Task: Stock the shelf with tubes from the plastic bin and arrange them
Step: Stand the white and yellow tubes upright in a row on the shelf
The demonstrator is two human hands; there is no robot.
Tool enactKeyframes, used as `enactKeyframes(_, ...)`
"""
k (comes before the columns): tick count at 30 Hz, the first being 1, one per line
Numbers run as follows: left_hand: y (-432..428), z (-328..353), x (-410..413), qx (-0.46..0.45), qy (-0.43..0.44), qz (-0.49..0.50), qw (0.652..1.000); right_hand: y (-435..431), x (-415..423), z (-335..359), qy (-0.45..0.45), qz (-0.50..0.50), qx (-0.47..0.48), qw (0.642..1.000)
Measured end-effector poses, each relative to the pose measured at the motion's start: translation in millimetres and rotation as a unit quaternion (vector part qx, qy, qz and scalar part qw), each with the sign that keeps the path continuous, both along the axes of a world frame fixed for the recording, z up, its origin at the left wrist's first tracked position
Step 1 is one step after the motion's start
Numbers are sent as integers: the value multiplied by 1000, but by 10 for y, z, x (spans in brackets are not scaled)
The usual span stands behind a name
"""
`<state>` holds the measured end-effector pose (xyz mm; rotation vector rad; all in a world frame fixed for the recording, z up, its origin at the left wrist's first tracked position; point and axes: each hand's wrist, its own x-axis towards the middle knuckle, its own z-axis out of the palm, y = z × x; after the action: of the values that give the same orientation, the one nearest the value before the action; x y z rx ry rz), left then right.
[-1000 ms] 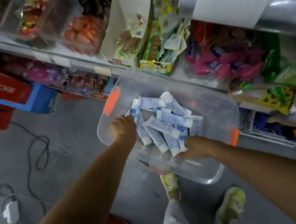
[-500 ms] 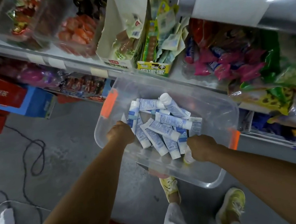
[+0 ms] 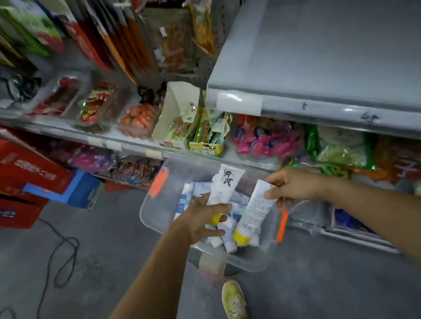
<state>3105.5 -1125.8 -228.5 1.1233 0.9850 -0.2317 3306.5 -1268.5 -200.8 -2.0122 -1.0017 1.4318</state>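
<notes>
Shop aisle: a grey concrete floor (image 3: pixel 96 249) opens wide on the near left, where a black cable (image 3: pixel 57 266) lies in loops; red cartons (image 3: pixel 11 180) close the far left.
Grey shelf (image 3: pixel 322 51): upper right. Its flat deck shows from the front lip back to the perforated wall, and the lip stands above and beyond the bin.
Lower shelf (image 3: pixel 114 141): snack packets (image 3: pixel 267 140) crowd up to its edge, just behind the bin.
Plastic bin (image 3: pixel 152 212): clear, with orange clips (image 3: pixel 158 181) at its left and right ends. It sits in front of the lower shelf; what carries it I cannot tell.
Tubes (image 3: pixel 228 238): a heap of white ones lies inside the bin, partly hidden by the hands.
Left hand (image 3: pixel 200 221): thumb and fingers are closed around the lower part of the lettered tube (image 3: pixel 224 186), whose flat end points far, over the bin.
Right hand (image 3: pixel 291 184): thumb and fingers pinch the flat end of the small-print tube (image 3: pixel 255 209), which hangs tilted with its yellow cap down in the bin's near right part.
Gap: the two held tubes are just beside each other.
Yellow shoe (image 3: pixel 235 307): on the floor, nearer than the bin.
</notes>
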Motion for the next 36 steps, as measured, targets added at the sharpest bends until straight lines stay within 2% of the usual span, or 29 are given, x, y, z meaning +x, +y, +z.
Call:
enactKeyframes(6,-1118,642,294,-37,-112,-13,993,-1029,260,794,106,-158,111,976)
enactKeyframes(10,-1957,1053,636,24,-197,0,980,-1810,391,1181,137,-293,184,928)
enactKeyframes(12,-2373,1242,841,48,-233,18,971,-2175,398,1364,134,-312,200,919)
enactKeyframes(16,-3131,1632,1253,95,-304,30,948,-2825,389,1755,56,-260,202,943)
enactKeyframes(24,-3964,2564,1724,206,-363,13,908,-3666,805,2710,-111,-264,238,928)
enactKeyframes(27,-4076,2898,1875,264,-395,19,880,-3830,975,3051,-161,-290,274,903)
enactKeyframes(30,-4122,3183,2024,297,-416,25,859,-3944,1158,3404,-197,-327,345,858)
enactKeyframes(36,-4109,3573,2390,297,-426,30,854,-4027,1657,3999,-261,-379,433,775)
